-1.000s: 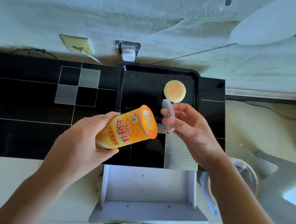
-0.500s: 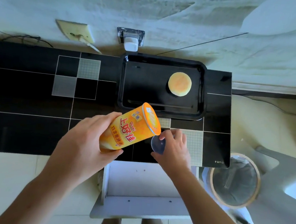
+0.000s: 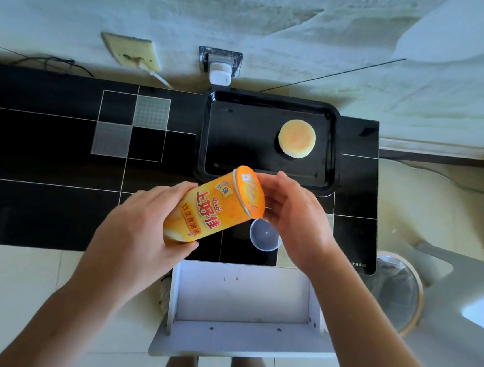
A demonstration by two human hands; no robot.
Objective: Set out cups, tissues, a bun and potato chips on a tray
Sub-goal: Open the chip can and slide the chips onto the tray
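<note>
My left hand (image 3: 138,232) grips an orange potato chip can (image 3: 214,210) around its lower half and holds it tilted over the black table, its foil-sealed top pointing up and to the right. My right hand (image 3: 299,224) is at that top, fingers curled round the rim behind the seal. Just below the can's top, a clear plastic lid (image 3: 263,238) lies flat on the table. A black tray (image 3: 272,100) stands at the back against the wall, and a round bun (image 3: 296,139) lies in its right half. No cups or tissues are in view.
The black glossy table (image 3: 40,208) stretches far to the left. Below its front edge sits a white open box-like shelf (image 3: 241,301). A round bin (image 3: 395,293) stands on the floor at the right. A white plug (image 3: 220,68) is on the wall behind the tray.
My right hand put the clear lid down on the table, let it go, and rose to the can's sealed top. The left hand kept holding the can tilted.
</note>
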